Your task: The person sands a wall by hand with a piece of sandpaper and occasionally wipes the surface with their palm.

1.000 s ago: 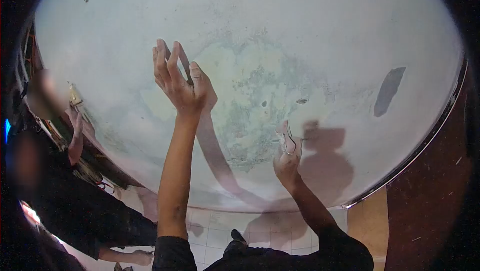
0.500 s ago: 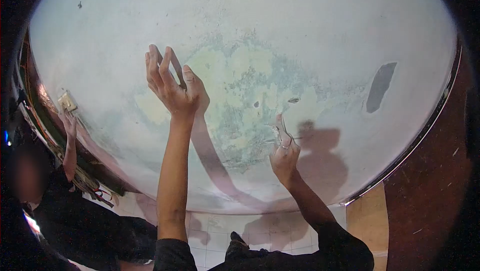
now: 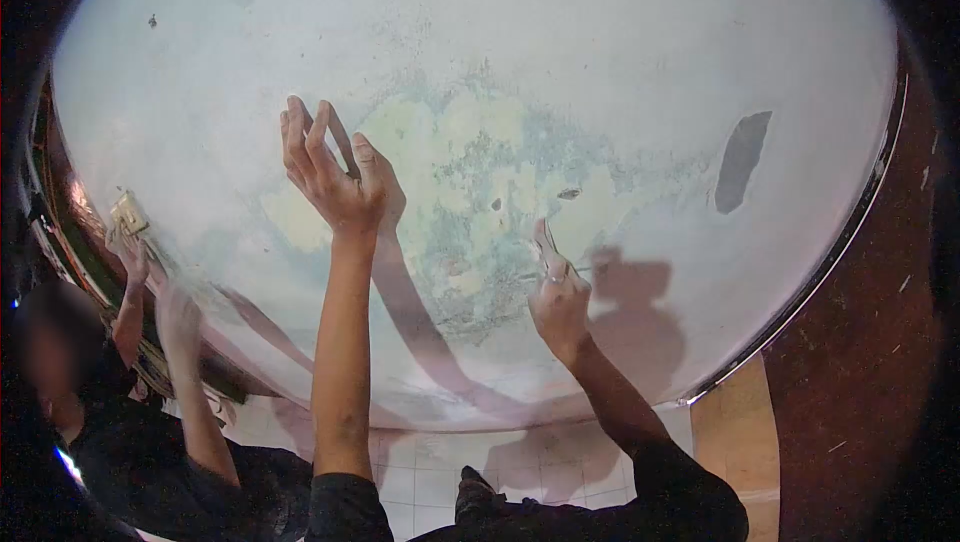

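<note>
A large white curved panel (image 3: 600, 42) fills most of the view, with a yellow-green patch (image 3: 480, 122) of worn coating at its middle. My left hand (image 3: 335, 177) is on the panel at the patch's left edge, fingers spread and slightly bent, holding nothing. Lower right of the patch, my right hand (image 3: 560, 302) is closed, its index finger stretched up along the surface. A thin dark edge runs beside that finger; I cannot tell what the hand holds. Small dark chips (image 3: 569, 194) lie just above the fingertip.
At left, another person's hand (image 3: 128, 250) presses a pale block (image 3: 129, 212) on the panel's edge; their other hand (image 3: 180, 322) is blurred. A grey patch (image 3: 743, 162) marks the panel's right side. Below lies a tiled floor (image 3: 415, 487), with a brown surface (image 3: 835, 402) at right.
The view has shifted slightly, so the panel's marks sit further left. My right hand has moved a little left with its fingertip. The other person's second hand has come up over the panel.
</note>
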The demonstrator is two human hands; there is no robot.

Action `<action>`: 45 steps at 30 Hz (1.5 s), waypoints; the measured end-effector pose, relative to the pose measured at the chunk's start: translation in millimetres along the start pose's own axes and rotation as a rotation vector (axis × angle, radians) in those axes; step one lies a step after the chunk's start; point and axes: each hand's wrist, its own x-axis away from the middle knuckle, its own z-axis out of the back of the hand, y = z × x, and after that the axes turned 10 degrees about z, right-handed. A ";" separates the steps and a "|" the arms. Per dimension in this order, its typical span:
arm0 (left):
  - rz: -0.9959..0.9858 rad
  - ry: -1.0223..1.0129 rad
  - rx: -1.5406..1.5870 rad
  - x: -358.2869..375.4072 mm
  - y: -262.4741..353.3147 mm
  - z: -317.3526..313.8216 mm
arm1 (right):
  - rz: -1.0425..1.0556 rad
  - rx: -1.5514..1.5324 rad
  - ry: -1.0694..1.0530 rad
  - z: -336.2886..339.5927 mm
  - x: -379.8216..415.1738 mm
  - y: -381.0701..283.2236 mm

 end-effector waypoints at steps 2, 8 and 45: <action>0.000 0.001 0.009 -0.8 1.1 0.4 | -0.053 0.034 -0.075 1.2 -7.0 -2.0; 0.002 0.018 0.034 -0.7 1.3 0.3 | -0.105 -0.069 -0.040 10.8 -2.9 -13.0; 0.003 0.000 0.023 2.9 -1.9 -0.3 | -0.116 -0.072 0.050 -0.9 -6.2 -15.5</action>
